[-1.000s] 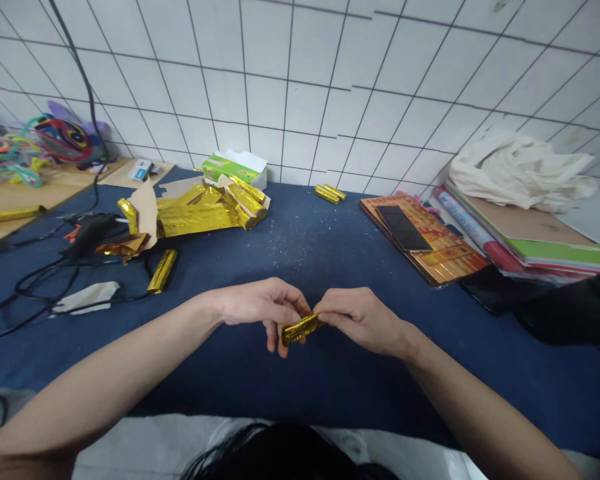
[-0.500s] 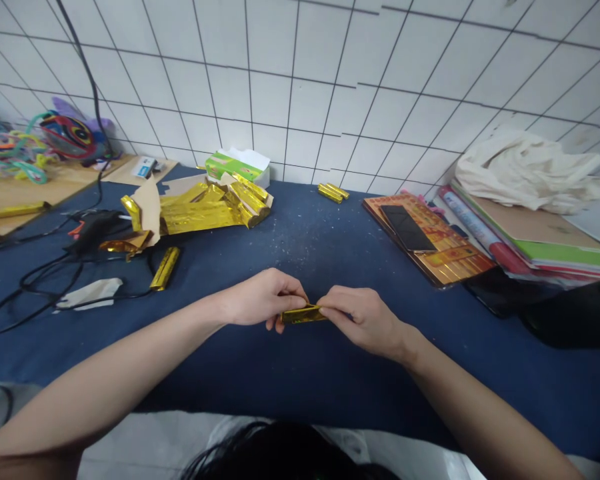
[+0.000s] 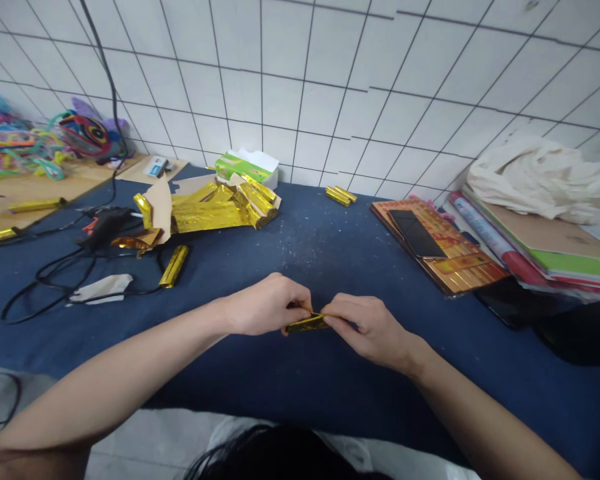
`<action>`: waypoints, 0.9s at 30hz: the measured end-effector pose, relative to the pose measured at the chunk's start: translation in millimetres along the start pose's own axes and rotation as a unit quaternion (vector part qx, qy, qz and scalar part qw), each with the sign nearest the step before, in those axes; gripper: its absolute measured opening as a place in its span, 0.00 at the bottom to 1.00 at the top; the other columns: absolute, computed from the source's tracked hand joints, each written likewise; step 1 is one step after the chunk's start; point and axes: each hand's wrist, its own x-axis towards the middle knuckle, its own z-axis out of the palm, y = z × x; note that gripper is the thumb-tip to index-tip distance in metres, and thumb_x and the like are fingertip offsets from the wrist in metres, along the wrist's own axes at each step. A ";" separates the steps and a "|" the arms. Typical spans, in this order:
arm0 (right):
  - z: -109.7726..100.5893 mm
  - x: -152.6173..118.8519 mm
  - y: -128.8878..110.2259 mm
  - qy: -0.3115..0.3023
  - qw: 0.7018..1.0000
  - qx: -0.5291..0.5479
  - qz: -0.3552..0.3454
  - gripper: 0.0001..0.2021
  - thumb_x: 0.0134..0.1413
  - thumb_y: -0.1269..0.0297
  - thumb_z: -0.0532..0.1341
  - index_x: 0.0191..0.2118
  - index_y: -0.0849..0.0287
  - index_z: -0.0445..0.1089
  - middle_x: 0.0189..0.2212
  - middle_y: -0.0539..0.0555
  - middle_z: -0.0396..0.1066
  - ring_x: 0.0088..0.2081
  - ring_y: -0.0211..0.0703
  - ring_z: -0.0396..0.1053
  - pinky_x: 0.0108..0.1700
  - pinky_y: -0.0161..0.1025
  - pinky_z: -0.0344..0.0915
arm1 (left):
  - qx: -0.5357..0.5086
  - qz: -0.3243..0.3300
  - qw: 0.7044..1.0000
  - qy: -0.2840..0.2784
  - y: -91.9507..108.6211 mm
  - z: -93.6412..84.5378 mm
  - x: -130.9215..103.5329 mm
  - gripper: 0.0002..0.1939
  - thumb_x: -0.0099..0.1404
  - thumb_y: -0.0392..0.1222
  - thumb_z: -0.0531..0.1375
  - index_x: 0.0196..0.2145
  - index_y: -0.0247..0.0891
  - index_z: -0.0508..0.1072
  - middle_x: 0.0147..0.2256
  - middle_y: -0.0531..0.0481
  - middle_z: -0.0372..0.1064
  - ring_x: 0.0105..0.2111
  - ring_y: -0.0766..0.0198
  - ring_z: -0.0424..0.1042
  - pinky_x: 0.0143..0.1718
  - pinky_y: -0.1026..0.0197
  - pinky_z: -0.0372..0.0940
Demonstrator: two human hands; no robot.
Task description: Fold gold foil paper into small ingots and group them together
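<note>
Between my two hands is a small piece of folded gold foil paper, held just above the blue cloth. My left hand pinches its left end, with the thumb on the upper edge and most fingers hidden behind. My right hand grips the right end between thumb and fingertips. A rolled gold foil tube lies left of my left hand. Farther back is a heap of crumpled gold foil sheet with torn brown backing. Several short gold rolls rest by the wall.
On the left lie a black glue gun, its looped cable and a white scrap. A green box stands at the wall. At right, a phone lies on an orange-gold packet, beside stacked books under white cloth.
The view has shifted slightly, so the table things appear farther right. Both hands keep hold of the foil paper; the left fingers beneath it are now less visible.
</note>
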 end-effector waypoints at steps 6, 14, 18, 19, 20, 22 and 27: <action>0.9 2.0 -0.7 -0.002 1.000 0.018 0.013 0.08 0.57 0.70 0.52 0.34 0.61 0.68 0.24 0.51 0.66 0.26 0.33 0.64 0.29 0.31 0.60 | 0.024 0.012 1.000 0.009 4.7 -0.8 -1.7 0.08 0.56 0.30 0.52 0.26 0.34 0.70 0.18 0.57 0.67 0.19 0.74 0.66 0.23 0.73 0.57; -2.0 0.9 -2.6 -0.004 0.999 0.032 0.011 0.08 0.57 0.71 0.52 0.34 0.61 0.68 0.25 0.51 0.67 0.26 0.33 0.64 0.30 0.31 0.60 | 0.013 0.004 1.000 0.020 4.6 -0.1 -0.5 0.07 0.54 0.29 0.53 0.24 0.34 0.69 0.18 0.57 0.65 0.19 0.74 0.65 0.22 0.73 0.56; -3.4 0.8 -2.9 -0.018 1.000 0.023 0.009 0.09 0.58 0.71 0.51 0.35 0.61 0.68 0.25 0.51 0.67 0.26 0.33 0.64 0.30 0.31 0.60 | -0.055 -0.020 0.998 -0.006 -1.8 0.8 1.6 0.05 0.57 0.33 0.54 0.25 0.34 0.69 0.18 0.56 0.65 0.19 0.73 0.67 0.22 0.72 0.58; -3.6 1.0 -3.2 -0.022 1.000 0.021 0.007 0.09 0.58 0.71 0.51 0.35 0.61 0.68 0.25 0.51 0.67 0.26 0.33 0.64 0.30 0.30 0.60 | -0.077 -0.025 0.996 -0.023 -3.7 1.3 2.2 0.06 0.58 0.35 0.54 0.26 0.34 0.68 0.19 0.56 0.65 0.19 0.72 0.67 0.21 0.72 0.59; -3.6 1.3 -3.5 -0.024 1.000 0.018 0.006 0.09 0.58 0.71 0.51 0.35 0.61 0.68 0.25 0.51 0.67 0.26 0.33 0.64 0.30 0.30 0.60 | -0.099 -0.028 0.994 -0.041 -5.6 1.9 2.8 0.07 0.59 0.38 0.53 0.26 0.34 0.68 0.20 0.55 0.65 0.19 0.72 0.67 0.21 0.71 0.60; -3.2 1.8 -4.0 -0.024 1.000 0.013 0.000 0.10 0.58 0.70 0.50 0.35 0.60 0.68 0.24 0.50 0.66 0.25 0.33 0.63 0.29 0.30 0.60 | -0.133 -0.029 0.988 -0.067 -8.7 3.2 4.2 0.11 0.61 0.41 0.51 0.27 0.34 0.67 0.21 0.54 0.65 0.18 0.72 0.66 0.20 0.70 0.60; 0.1 1.9 -4.7 -0.022 1.000 -0.001 -0.014 0.11 0.59 0.70 0.49 0.33 0.61 0.68 0.24 0.51 0.66 0.25 0.33 0.63 0.29 0.31 0.61 | -0.104 0.011 0.993 -0.047 -12.5 5.4 8.0 0.08 0.60 0.39 0.53 0.28 0.33 0.69 0.22 0.55 0.64 0.22 0.73 0.64 0.24 0.70 0.59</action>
